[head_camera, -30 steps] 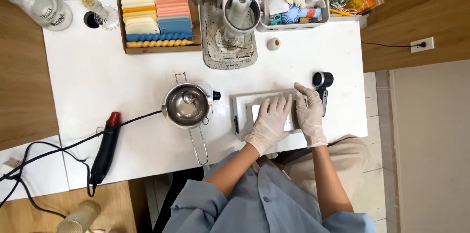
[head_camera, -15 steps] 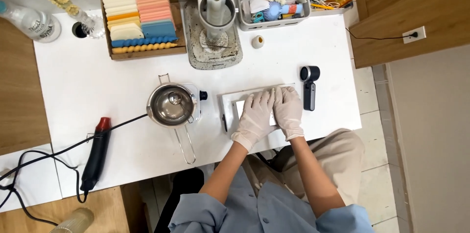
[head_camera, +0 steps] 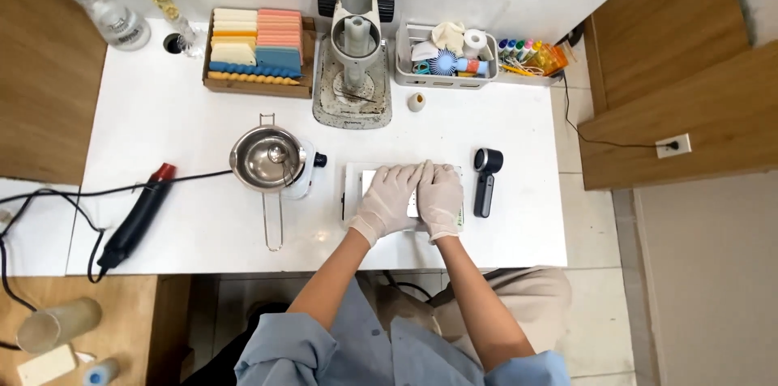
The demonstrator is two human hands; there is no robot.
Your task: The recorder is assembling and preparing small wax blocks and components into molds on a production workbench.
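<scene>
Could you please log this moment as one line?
left hand flat on tray | right hand beside it, on tray | pot left

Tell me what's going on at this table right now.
A person in pale gloves sits at a white table and presses both hands flat on a white rectangular tray-like block. The left hand and the right hand lie side by side on top of it, fingers extended. Left of the block stands a small metal pot with a long handle; right of it lies a black handheld device. A black heat gun rests near the left edge, untouched.
</scene>
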